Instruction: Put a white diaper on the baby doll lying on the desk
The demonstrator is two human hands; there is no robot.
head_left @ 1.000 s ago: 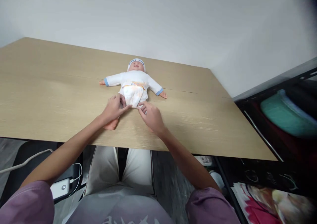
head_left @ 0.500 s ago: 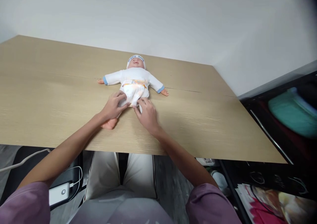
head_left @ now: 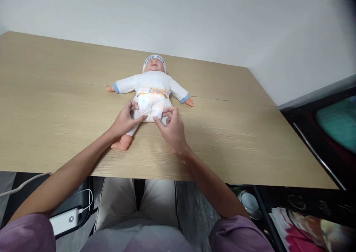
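The baby doll (head_left: 151, 82) lies on its back near the middle of the wooden table (head_left: 55, 107), head toward the wall, arms spread out to either side. It wears a white top with blue cuffs, a white cap with blue lettering, and a white diaper (head_left: 150, 105) with an orange band across the waist.

My left hand (head_left: 125, 120) rests on the doll's hip on my left side, fingers curled along the lower edge of the diaper and the thumb laid over the leg; it grips the fabric lightly rather than standing open. My right hand (head_left: 172, 127) sits at the opposite lower corner, thumb and forefinger pinched together on the edge of the diaper, the other fingers folded in. The two hands are close together, with the crotch of the diaper between them.

One bare doll foot (head_left: 120, 144) shows below my left wrist, pointing toward me; the other leg is hidden under my right hand, I think.

Under the table edge a white power bank (head_left: 62, 221) with a cable lies on the floor beside my knee. To my right stands a dark rack (head_left: 319, 140) with something teal in it.
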